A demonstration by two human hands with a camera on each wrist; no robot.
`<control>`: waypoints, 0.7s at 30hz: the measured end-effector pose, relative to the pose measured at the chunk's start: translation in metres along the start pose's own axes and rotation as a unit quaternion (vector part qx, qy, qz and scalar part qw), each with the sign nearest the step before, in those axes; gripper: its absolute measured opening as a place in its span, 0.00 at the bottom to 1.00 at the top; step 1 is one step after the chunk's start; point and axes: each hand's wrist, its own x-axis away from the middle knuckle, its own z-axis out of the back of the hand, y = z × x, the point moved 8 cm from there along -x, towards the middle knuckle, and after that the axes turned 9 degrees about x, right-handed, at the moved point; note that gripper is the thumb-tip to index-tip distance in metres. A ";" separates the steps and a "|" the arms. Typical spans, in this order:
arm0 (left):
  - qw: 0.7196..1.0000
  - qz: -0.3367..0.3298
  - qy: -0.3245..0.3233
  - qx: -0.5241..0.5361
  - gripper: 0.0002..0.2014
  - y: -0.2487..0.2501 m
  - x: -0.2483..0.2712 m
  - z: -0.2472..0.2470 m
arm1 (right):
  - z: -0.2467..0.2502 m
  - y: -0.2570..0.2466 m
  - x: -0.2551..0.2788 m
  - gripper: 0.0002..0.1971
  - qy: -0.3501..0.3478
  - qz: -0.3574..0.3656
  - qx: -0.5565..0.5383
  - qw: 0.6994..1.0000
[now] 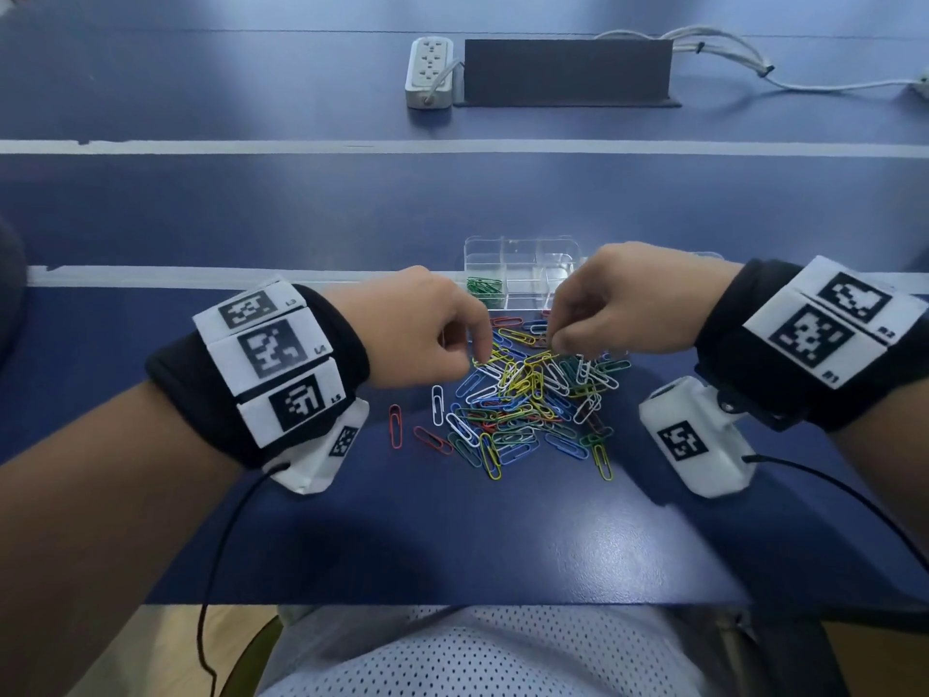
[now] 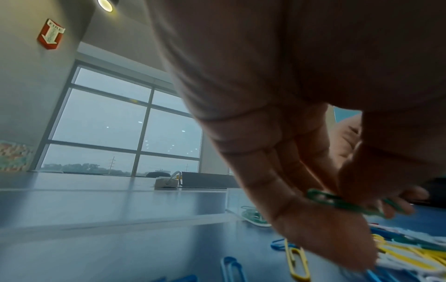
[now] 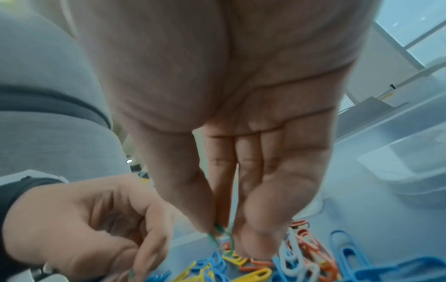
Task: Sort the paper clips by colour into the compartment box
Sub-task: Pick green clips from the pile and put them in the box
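A mixed pile of paper clips (image 1: 528,394), in several colours, lies on the blue table. Just behind it stands the clear compartment box (image 1: 518,254); its near-left cell holds green clips (image 1: 485,286), and the other cells look bare. My left hand (image 1: 480,357) reaches down onto the pile's left top. In the left wrist view this left hand (image 2: 342,196) pinches a green paper clip (image 2: 323,198) under the thumb. My right hand (image 1: 553,344) dips into the pile's far edge. There the right hand (image 3: 222,229) pinches a green clip (image 3: 218,230) between thumb and forefinger.
Stray red clips (image 1: 395,425) lie left of the pile. A power strip (image 1: 430,72), a dark panel (image 1: 568,72) and white cables (image 1: 729,52) sit at the far side. White tape lines (image 1: 251,147) cross the table. A clear container (image 3: 410,162) stands right of my right hand.
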 end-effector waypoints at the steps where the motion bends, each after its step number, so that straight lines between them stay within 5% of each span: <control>1: 1.000 0.003 -0.006 -0.002 0.09 0.001 -0.001 -0.001 | 0.000 0.001 0.001 0.04 0.000 -0.001 -0.025 1.000; 12: 0.999 -0.003 -0.046 0.007 0.01 0.018 -0.009 -0.013 | -0.005 0.035 0.011 0.08 -0.005 -0.050 -0.057 0.997; 21: 0.993 -0.052 -0.090 -0.061 0.14 0.034 -0.012 -0.031 | -0.016 0.030 0.015 0.03 0.017 -0.016 0.087 0.996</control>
